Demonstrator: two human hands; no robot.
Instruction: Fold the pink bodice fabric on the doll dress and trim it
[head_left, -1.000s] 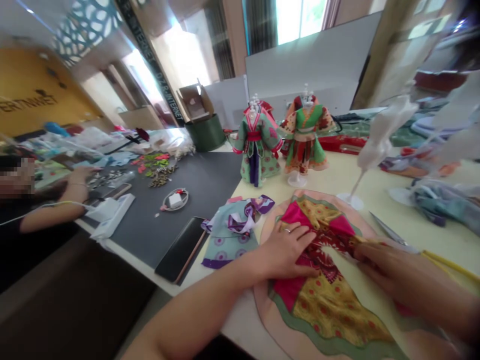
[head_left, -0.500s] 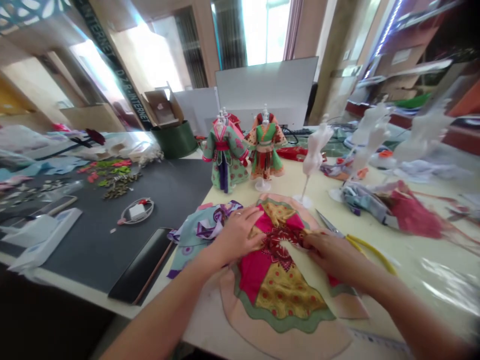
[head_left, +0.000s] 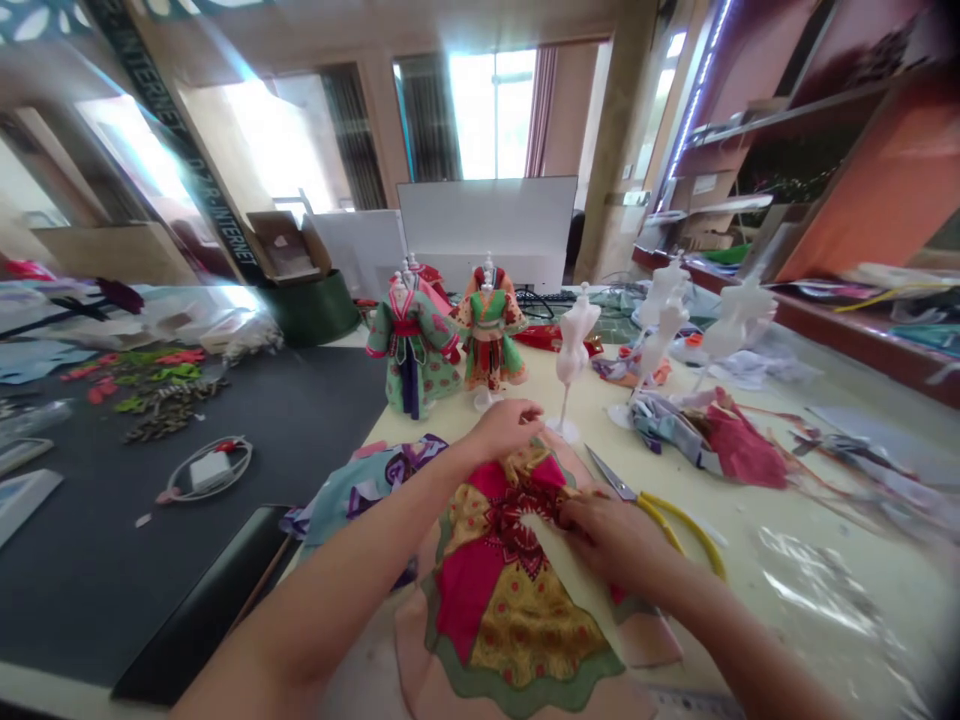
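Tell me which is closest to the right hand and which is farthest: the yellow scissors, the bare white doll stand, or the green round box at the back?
Measured from the right hand:
1. Yellow scissors, right beside it, on its right.
2. Bare white doll stand, farther back, just past the left hand.
3. Green round box, far back on the left.

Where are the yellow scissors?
In the head view, the scissors lie on the table, just right of the right hand and the colourful skirt.
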